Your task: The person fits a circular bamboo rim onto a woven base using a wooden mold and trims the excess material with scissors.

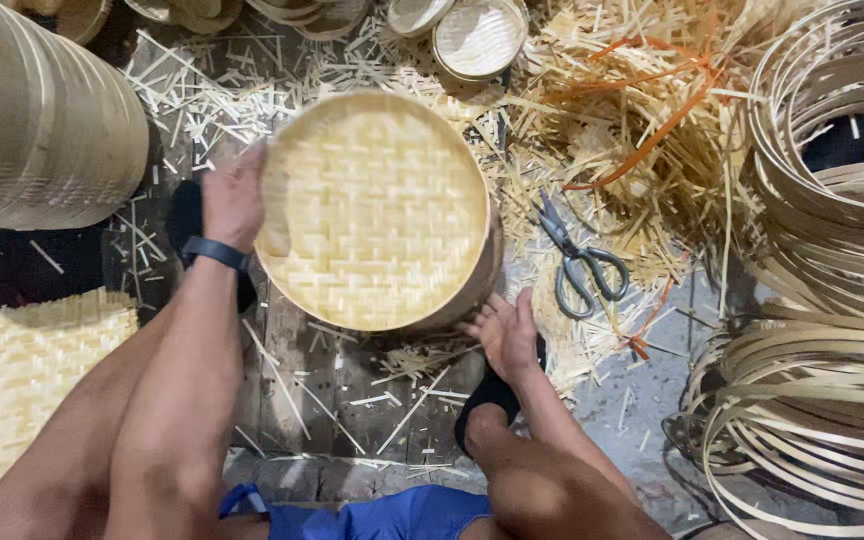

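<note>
Round woven bamboo tray (377, 210) sits centre on the floor (352, 400), woven face up, no long axis. Left hand (235, 198) grips its left rim; right hand (505, 335) rests open, fingers spread, by the near-right edge. Scissors (580, 262) lie right of tray, tips pointing far-left; hoops (832, 180) far right.

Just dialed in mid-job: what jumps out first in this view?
The round woven bamboo tray fills the centre, with the left hand on its left rim. At its lower right edge is a bare foot, not a hand. Scissors lie open on the strip litter to the right, and bamboo hoops pile beyond them.
</note>
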